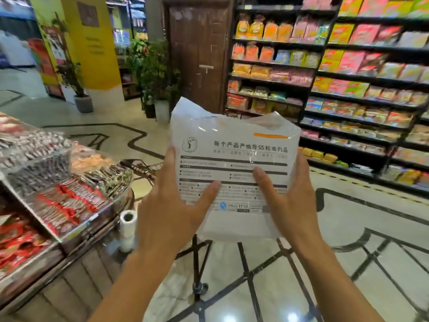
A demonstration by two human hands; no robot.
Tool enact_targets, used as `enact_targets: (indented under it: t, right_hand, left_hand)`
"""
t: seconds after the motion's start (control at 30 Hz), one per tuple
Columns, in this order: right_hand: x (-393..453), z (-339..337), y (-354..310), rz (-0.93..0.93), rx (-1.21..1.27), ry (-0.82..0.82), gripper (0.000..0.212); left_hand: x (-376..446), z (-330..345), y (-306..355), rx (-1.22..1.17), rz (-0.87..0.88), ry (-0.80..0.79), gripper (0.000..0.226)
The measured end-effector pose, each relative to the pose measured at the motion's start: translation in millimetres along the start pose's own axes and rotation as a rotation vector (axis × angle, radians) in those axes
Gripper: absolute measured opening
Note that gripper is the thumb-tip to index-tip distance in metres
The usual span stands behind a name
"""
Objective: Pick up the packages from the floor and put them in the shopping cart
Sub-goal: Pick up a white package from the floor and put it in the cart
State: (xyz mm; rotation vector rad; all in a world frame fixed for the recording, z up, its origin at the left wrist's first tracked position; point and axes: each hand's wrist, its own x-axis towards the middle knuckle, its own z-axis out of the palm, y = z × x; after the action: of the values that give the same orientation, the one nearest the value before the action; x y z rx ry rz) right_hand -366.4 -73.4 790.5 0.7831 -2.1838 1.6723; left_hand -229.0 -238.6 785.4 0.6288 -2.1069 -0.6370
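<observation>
I hold a white plastic package (234,145) with black printed text and an orange stripe upright in front of me, at chest height. My left hand (171,201) grips its left edge with the thumb across the front. My right hand (285,201) grips its right lower edge the same way. A bit of the wire shopping cart (144,169) shows just left of my left hand, its dark handle and mesh rim sticking out past the display counter. The rest of the cart is hidden behind my hand and the package.
A glass-fronted counter (60,201) of wrapped snacks stands at the left, with a roll of plastic bags (127,228) at its corner. Tall black shelves (348,89) of packaged goods line the right. Potted plants (157,89) and a brown door (199,54) stand ahead. A thin black stand (197,275) rises from the tiled floor below the package.
</observation>
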Motion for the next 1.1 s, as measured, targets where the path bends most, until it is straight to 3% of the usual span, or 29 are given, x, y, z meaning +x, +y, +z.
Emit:
enact_targets:
  t: [0.4, 0.73, 1.1]
  right_hand:
    - [158.7, 2.4, 167.7, 0.116, -0.043, 0.073, 0.081]
    - [318.7, 3.3, 314.3, 0.19, -0.03, -0.122, 0.089]
    - [434.3, 137.5, 405.9, 0.211, 0.033, -0.334, 0.079]
  left_hand:
    - [127.6, 220.3, 7.4, -0.023, 0.066, -0.187, 0.103]
    - [208.3, 394.3, 25.6, 0.059, -0.128, -0.237, 0.108]
    - [296.3, 483.7, -71.3, 0.219, -0.367, -0.179, 0.103]
